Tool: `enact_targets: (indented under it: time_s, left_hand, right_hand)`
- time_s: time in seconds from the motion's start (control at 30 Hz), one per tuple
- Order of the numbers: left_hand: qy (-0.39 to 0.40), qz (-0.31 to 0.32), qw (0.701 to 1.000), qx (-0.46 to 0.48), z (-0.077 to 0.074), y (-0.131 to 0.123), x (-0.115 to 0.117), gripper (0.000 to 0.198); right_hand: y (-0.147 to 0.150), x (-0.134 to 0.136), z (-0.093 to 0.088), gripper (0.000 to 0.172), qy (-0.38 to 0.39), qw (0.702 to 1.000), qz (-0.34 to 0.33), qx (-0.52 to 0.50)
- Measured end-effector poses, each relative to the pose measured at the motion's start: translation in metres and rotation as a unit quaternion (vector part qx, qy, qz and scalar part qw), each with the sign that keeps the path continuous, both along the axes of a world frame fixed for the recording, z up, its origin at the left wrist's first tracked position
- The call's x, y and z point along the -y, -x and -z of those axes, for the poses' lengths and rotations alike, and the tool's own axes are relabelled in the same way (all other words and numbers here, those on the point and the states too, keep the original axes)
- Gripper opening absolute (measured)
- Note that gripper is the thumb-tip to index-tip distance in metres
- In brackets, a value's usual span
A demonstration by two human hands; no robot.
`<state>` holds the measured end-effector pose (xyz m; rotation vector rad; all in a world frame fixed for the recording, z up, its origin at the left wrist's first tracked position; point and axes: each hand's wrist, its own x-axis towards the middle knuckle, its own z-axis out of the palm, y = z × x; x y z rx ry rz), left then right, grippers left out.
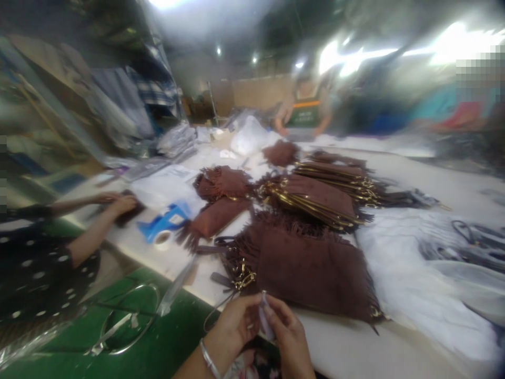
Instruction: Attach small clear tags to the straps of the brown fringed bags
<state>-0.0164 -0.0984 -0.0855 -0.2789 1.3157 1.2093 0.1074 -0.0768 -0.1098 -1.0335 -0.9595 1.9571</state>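
My left hand (234,321) and my right hand (288,326) meet at the table's near edge. Fingers of both are closed around a small pale, thin piece (265,322), too blurred to name; a tiny shiny bit shows at its top. Just beyond my hands lies a large dark brown fringed bag (311,268), flat on the table. Gold chain links (245,279) and a strap end lie at its left side, near my left hand. My fingertips appear apart from the bag.
Brown bags with gold zippers (315,197) are piled behind. A blue tape dispenser (163,223) and white tape roll (161,240) sit left. White sheeting (406,273) lies right. A co-worker's hands (120,205) handle a dark piece at left; another person (305,110) stands across the table.
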Motion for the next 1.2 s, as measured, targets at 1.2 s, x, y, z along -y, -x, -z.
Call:
enact_targets:
  time_s: [1.2]
  left_hand:
    - [-0.163, 0.112, 0.980, 0.019, -0.001, 0.003, 0.007, 0.023]
  right_hand:
    - [0.009, 0.005, -0.006, 0.048, 0.119, 0.987, 0.028, -0.106]
